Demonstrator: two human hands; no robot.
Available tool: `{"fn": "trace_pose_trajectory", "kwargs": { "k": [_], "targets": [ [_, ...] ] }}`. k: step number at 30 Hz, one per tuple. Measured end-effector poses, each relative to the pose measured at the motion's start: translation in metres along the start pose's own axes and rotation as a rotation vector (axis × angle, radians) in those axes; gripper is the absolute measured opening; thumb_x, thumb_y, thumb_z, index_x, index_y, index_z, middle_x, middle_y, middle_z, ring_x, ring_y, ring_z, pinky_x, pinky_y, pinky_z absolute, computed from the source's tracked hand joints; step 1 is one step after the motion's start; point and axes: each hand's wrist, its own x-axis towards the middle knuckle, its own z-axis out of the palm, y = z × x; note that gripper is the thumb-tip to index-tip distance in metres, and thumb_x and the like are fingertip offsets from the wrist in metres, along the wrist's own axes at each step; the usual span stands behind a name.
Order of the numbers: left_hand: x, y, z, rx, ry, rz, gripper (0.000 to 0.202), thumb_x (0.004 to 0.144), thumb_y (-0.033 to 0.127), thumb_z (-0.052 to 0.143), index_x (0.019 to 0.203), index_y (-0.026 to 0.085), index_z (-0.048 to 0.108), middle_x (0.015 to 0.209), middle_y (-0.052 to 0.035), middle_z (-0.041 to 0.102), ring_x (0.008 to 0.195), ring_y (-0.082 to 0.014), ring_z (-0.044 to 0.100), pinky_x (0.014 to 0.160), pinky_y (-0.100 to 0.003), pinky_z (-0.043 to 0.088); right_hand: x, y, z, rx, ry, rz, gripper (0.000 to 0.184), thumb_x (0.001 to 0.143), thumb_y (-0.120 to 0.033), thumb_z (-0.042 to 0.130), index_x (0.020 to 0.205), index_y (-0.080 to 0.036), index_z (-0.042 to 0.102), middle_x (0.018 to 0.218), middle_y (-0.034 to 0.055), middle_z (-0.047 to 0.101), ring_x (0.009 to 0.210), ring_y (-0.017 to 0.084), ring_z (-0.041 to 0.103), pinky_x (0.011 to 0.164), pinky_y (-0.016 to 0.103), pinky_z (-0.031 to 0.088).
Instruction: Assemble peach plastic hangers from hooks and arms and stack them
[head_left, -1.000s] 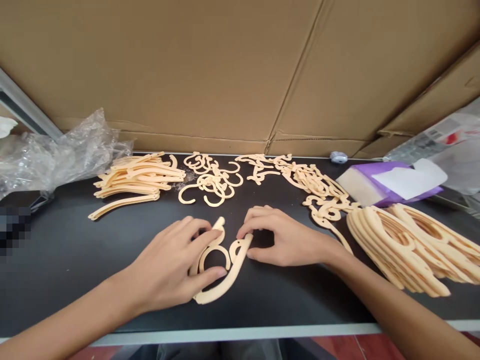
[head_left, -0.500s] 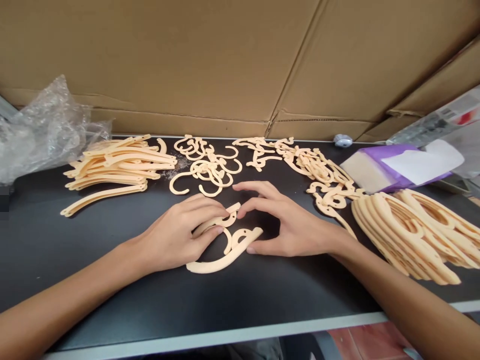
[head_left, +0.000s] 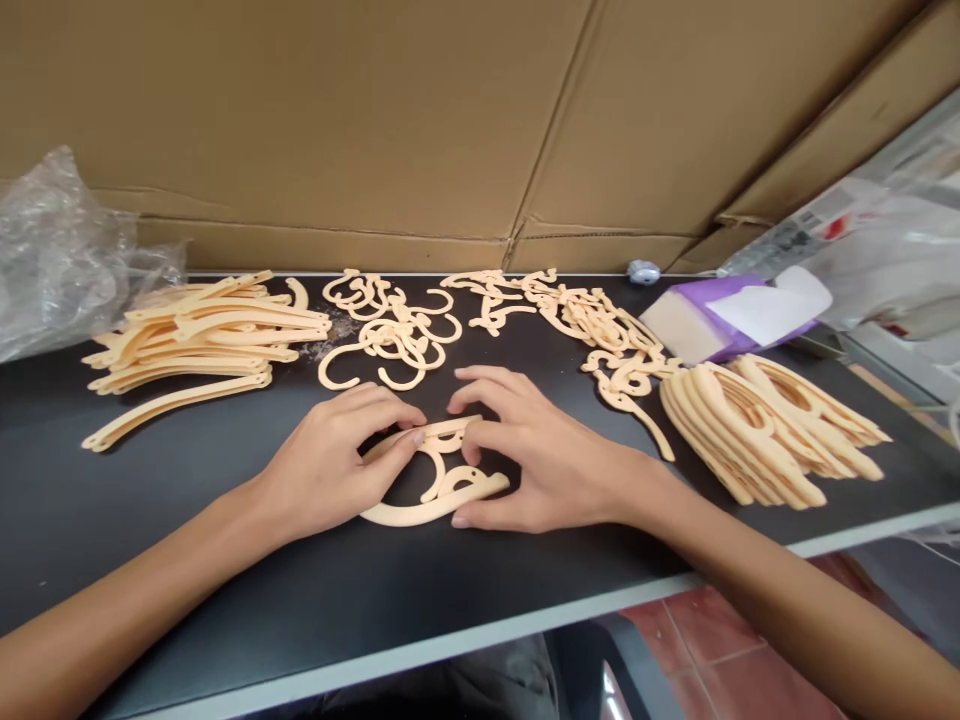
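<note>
On the table in front of me lies a cream plastic folding clothes hanger (head_left: 409,514), its curved arms bent close together. The thumb and fingers of my left hand (head_left: 337,455) pinch its upper arm near the middle. Around the hanger's right end curls my right hand (head_left: 529,455): the thumb rests at the lower arm, a fingertip at the upper one. Part of the hanger is hidden by my hands. Just beyond lie loose cream hooks (head_left: 401,335), with a heap of long curved arm pieces (head_left: 217,325) to the left.
Small joined hook pieces (head_left: 592,320) are piled at the back right. Folded hangers (head_left: 742,430) stand stacked on the right, beside a purple tissue pack (head_left: 712,310). Clear plastic bags (head_left: 64,260) lie at the left. A cardboard wall (head_left: 300,120) closes off the back of the black table (head_left: 285,620).
My right hand has moved left and closed in around the hanger's right end. The left hand keeps its pinch. The whole view has turned slightly to the right.
</note>
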Motion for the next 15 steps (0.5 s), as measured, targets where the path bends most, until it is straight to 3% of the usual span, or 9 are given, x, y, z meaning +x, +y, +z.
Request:
{"fn": "trace_pose_trajectory", "kwargs": {
  "k": [3, 6, 15],
  "targets": [
    [0.001, 0.001, -0.002, 0.005, 0.002, -0.038, 0.019, 0.096, 0.027, 0.06, 0.104, 0.017, 0.074, 0.091, -0.0008, 0.074, 0.081, -0.0127, 0.067, 0.077, -0.025, 0.051, -0.002, -0.005, 0.003, 0.038, -0.005, -0.04, 0.034, 0.08, -0.046, 0.081, 0.082, -0.02, 0.059, 0.137, 0.0161, 0.061, 0.141, 0.032, 0.045, 0.116, 0.046, 0.037],
    [0.002, 0.002, -0.003, -0.001, -0.001, -0.077, 0.023, 0.097, 0.032, 0.059, 0.106, 0.017, 0.074, 0.09, -0.001, 0.075, 0.078, -0.0131, 0.068, 0.075, -0.026, 0.051, -0.009, -0.011, 0.005, 0.039, 0.003, -0.046, 0.029, 0.082, -0.041, 0.078, 0.087, -0.02, 0.058, 0.124, 0.0132, 0.068, 0.122, 0.026, 0.059, 0.108, 0.043, 0.044],
    [0.002, 0.003, -0.001, 0.004, -0.019, -0.117, 0.026, 0.098, 0.036, 0.056, 0.105, 0.018, 0.074, 0.095, -0.0022, 0.076, 0.081, -0.0151, 0.068, 0.078, -0.029, 0.052, -0.042, -0.027, -0.001, -0.16, 0.115, 0.09, 0.031, 0.079, -0.033, 0.079, 0.1, -0.017, 0.063, 0.116, 0.0115, 0.072, 0.101, 0.026, 0.063, 0.092, 0.043, 0.048]
  ]
}}
